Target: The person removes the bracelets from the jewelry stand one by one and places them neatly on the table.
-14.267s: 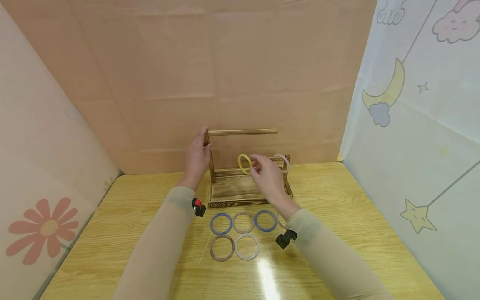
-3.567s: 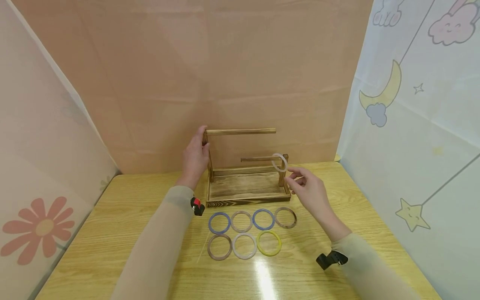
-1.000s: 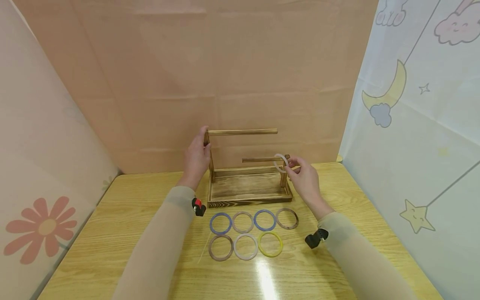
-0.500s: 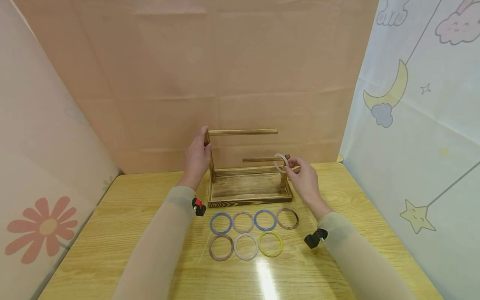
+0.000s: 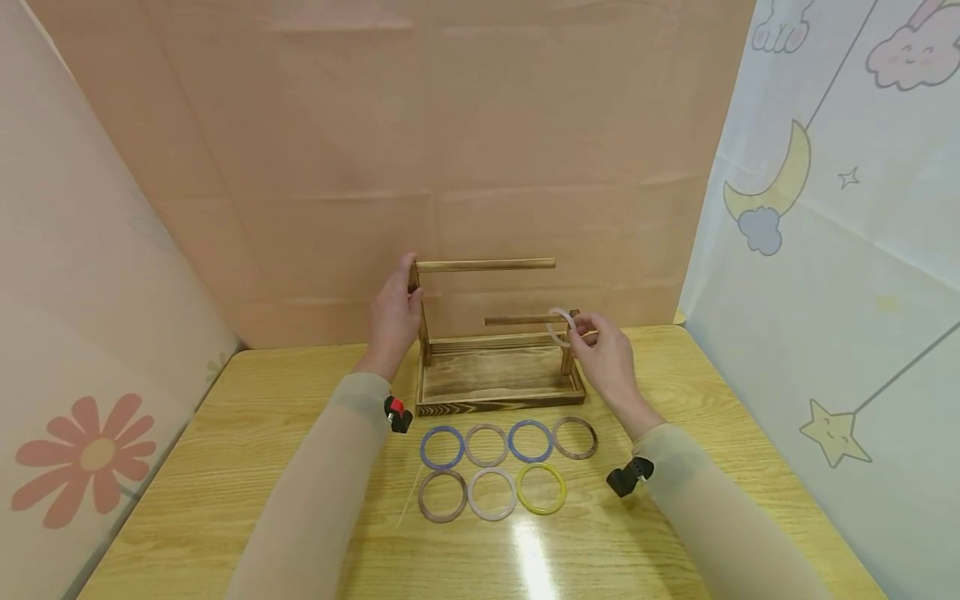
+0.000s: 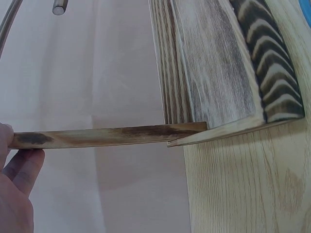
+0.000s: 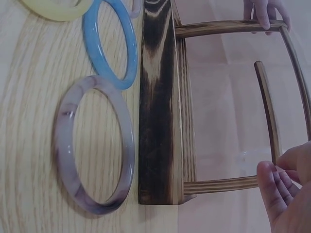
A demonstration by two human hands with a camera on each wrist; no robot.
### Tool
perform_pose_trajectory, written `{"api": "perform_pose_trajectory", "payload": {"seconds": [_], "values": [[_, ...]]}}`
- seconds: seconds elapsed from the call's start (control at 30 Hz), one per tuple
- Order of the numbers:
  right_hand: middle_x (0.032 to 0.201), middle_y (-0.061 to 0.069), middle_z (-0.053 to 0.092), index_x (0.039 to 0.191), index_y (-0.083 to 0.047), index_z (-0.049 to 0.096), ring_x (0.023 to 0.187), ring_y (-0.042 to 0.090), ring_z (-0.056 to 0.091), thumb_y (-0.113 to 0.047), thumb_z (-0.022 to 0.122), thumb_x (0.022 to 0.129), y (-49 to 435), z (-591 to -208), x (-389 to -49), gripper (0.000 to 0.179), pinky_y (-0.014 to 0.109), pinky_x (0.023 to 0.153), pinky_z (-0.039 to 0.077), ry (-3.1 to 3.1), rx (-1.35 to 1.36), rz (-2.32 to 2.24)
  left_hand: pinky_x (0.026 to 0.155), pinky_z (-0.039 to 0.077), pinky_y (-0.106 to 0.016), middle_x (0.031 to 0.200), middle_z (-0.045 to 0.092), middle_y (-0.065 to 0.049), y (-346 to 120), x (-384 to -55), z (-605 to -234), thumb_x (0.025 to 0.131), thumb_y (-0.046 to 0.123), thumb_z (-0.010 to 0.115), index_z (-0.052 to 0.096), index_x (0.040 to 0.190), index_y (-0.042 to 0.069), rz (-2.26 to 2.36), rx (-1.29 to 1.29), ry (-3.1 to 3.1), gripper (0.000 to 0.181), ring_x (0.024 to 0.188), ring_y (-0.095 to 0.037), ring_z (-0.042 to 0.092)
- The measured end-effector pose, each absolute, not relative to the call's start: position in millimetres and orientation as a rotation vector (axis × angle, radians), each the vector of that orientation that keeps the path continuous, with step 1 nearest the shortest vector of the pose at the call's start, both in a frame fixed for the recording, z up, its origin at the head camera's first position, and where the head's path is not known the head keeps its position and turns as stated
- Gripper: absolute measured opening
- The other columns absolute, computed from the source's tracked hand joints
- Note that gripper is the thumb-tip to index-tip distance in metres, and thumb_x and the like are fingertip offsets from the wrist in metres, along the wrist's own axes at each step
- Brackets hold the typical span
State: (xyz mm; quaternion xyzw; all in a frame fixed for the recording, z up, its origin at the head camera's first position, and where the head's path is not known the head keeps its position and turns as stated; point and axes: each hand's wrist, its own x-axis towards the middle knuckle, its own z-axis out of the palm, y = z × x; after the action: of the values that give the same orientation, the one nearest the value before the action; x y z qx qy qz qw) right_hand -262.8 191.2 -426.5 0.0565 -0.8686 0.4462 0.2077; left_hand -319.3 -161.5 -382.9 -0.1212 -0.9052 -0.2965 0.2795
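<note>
A wooden bangle stand (image 5: 498,407) has a tray base, a tall left post with an upper bar (image 5: 487,265), and a short right post with a lower bar (image 5: 517,320). My left hand (image 5: 393,312) grips the top of the tall post between thumb and fingers, as the left wrist view also shows at the post (image 6: 112,136). A pale pinkish-white bangle (image 5: 556,335) hangs around the lower bar close to its post. My right hand (image 5: 609,354) pinches that bangle's right side; in the right wrist view, my right hand (image 7: 286,194) hides most of it.
Before the stand lie two rows of bangles: a blue bangle (image 5: 425,460), a beige one, another blue, a brown-mottled bangle (image 5: 595,442); then a mauve bangle (image 5: 422,502), a white bangle (image 5: 513,504) and a yellow bangle (image 5: 561,500). Cloth backdrops enclose the table (image 5: 247,450).
The yellow bangle, earlier in my right hand at the lower bar, now lies on the table. My right hand has moved to the pale bangle. My left hand has stayed on the post.
</note>
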Motion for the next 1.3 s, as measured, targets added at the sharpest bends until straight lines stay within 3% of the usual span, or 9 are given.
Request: {"api": "perform_pose_trajectory", "payload": {"seconds": [0.53,0.77,1.07,1.3], "values": [[0.107,0.015,0.074,0.122,0.001,0.075,0.092,0.031,0.077,-0.008,0.072,0.106,177.3,-418.2,-264.2,0.019,0.019,0.065,0.057,-2.381,0.187,1.286,0.089,0.057,-0.062,0.136,0.067,-0.021,-161.4,-320.0,-382.5,0.110,0.005,0.068,0.039,0.167,0.017,-0.787,-0.316,-2.438,0.066,0.103,-0.043,0.069],[0.110,0.015,0.073,0.125,0.001,0.073,0.093,0.030,0.077,-0.009,0.070,0.107,169.9,-416.7,-264.2,0.020,0.023,0.066,0.062,-2.384,0.211,1.340,0.089,0.057,-0.062,0.138,0.067,-0.022,-161.4,-320.2,-382.4,0.110,0.004,0.069,0.039,0.167,0.016,-0.795,-0.319,-2.432,0.066,0.102,-0.043,0.069],[0.108,0.014,0.074,0.123,0.000,0.074,0.087,0.028,0.077,-0.008,0.072,0.106,159.6,-413.0,-264.2,0.019,0.023,0.062,0.059,-2.376,0.252,1.333,0.090,0.057,-0.062,0.136,0.068,-0.021,-161.6,-320.9,-382.6,0.110,0.006,0.068,0.039,0.167,0.017,-0.785,-0.311,-2.443,0.065,0.103,-0.041,0.069],[0.107,0.014,0.073,0.123,0.001,0.073,0.090,0.028,0.076,-0.006,0.072,0.106,150.1,-412.8,-264.9,0.018,0.025,0.069,0.062,-2.373,0.264,1.366,0.090,0.058,-0.060,0.136,0.068,-0.021,-160.7,-319.3,-381.4,0.112,0.007,0.066,0.039,0.168,0.016,-0.784,-0.312,-2.444,0.063,0.104,-0.041,0.070]]}}
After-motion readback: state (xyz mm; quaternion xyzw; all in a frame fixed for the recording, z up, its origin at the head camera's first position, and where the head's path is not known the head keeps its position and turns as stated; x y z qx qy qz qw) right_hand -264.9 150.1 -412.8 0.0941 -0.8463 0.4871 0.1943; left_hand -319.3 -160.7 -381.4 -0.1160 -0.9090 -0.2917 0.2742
